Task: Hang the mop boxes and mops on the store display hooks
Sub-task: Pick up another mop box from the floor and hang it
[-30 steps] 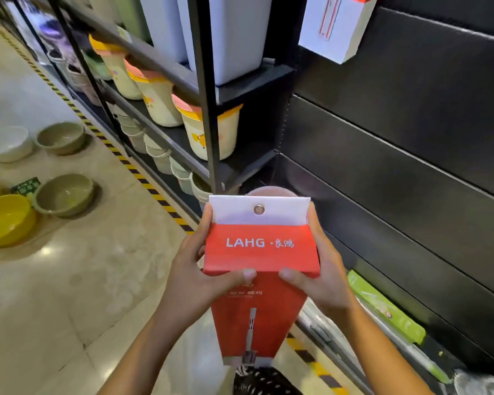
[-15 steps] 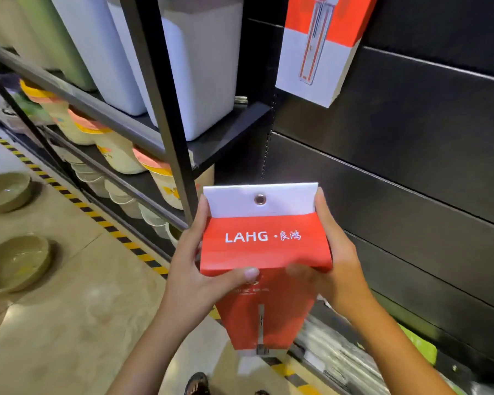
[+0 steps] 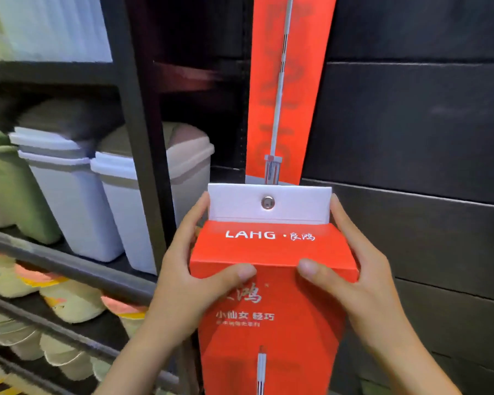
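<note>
I hold a red mop box (image 3: 271, 249) upright in front of a black slatted wall panel (image 3: 417, 132). Its white top flap carries a metal eyelet (image 3: 267, 202). My left hand (image 3: 188, 269) grips the box's left side, thumb across the front. My right hand (image 3: 351, 269) grips the right side, thumb on the front edge. Directly above, a second red mop box (image 3: 285, 89) hangs on the panel, and its lower end sits just behind my box's flap. No hook is visible.
A black shelf upright (image 3: 134, 132) stands just left of the box. On the shelf beyond it stand lidded plastic bins (image 3: 69, 195) in pale blue, white and green. Lower shelves hold stacked small buckets (image 3: 69, 303).
The box has risen with both hands, and the view has tilted up. The hanging box now sits right above the held one. The floor and bowls have left the view.
</note>
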A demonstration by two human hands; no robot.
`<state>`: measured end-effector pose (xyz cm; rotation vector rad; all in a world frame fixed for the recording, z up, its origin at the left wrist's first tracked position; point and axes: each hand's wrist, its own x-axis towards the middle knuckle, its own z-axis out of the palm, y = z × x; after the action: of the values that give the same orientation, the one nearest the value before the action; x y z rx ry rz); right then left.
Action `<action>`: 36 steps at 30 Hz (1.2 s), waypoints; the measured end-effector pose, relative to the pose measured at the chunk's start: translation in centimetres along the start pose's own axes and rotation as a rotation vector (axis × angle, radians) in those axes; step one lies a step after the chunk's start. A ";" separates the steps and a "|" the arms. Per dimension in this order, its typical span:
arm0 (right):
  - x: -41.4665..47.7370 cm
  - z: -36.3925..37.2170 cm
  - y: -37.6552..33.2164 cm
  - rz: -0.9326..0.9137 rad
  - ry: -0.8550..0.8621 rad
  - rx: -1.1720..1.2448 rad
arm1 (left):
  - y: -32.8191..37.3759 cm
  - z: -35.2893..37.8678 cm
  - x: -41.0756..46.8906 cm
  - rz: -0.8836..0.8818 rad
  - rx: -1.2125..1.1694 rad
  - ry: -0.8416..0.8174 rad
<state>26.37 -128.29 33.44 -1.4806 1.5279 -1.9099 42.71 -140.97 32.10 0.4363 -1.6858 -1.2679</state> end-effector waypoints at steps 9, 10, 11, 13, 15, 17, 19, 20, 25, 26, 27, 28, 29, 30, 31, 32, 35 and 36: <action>5.1 -0.3 -7.4 -0.228 0.045 0.014 | 8.3 -0.2 6.5 0.223 -0.036 -0.060; 5.6 -0.5 -8.0 -0.257 0.049 -0.004 | 9.2 -0.2 6.9 0.243 -0.029 -0.065; 6.0 -0.7 -8.6 -0.284 0.054 -0.016 | 10.0 -0.2 7.3 0.266 -0.024 -0.070; 7.0 -1.1 -9.7 -0.335 0.057 -0.040 | 11.4 -0.1 8.2 0.306 -0.020 -0.068; 8.1 -1.5 -10.7 -0.363 0.046 -0.066 | 12.6 0.0 9.1 0.328 -0.026 -0.062; 9.6 -1.9 -11.9 -0.376 0.031 -0.074 | 13.9 0.1 10.2 0.341 -0.033 -0.064; 11.2 -2.2 -13.0 -0.387 0.032 -0.081 | 15.2 0.5 11.4 0.339 -0.053 -0.075; 12.0 -2.4 -13.4 -0.394 0.039 -0.087 | 15.8 0.8 12.1 0.338 -0.071 -0.077; 16.8 -3.7 -16.4 -0.432 0.035 -0.115 | 18.7 1.9 15.9 0.392 -0.094 -0.043; 17.8 -4.0 -16.8 -0.437 0.030 -0.132 | 19.2 2.1 16.7 0.404 -0.099 -0.035; 18.8 -4.2 -17.3 -0.445 0.026 -0.147 | 19.7 2.2 17.5 0.416 -0.099 -0.034; 19.9 -4.5 -17.7 -0.461 0.017 -0.170 | 20.3 2.4 18.3 0.428 -0.099 -0.035; 20.9 -4.7 -18.3 -0.478 0.013 -0.190 | 20.8 2.4 19.1 0.443 -0.097 -0.041; 21.9 -4.9 -18.8 -0.496 0.021 -0.203 | 21.4 2.6 19.8 0.461 -0.090 -0.045; 22.9 -5.0 -19.3 -0.519 0.034 -0.202 | 22.0 2.6 20.5 0.485 -0.080 -0.043; 23.9 -5.2 -19.8 -0.547 0.052 -0.195 | 22.5 2.6 21.2 0.510 -0.073 -0.031; 25.9 -5.1 -21.3 -0.623 0.104 -0.213 | 24.0 2.4 23.1 0.557 -0.073 0.000; 26.4 -5.1 -21.8 -0.646 0.103 -0.225 | 24.5 2.2 23.6 0.580 -0.062 0.003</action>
<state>18.44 -135.98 66.20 -2.2175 1.4572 -2.2250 35.37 -147.38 64.80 -0.0923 -1.6046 -0.8819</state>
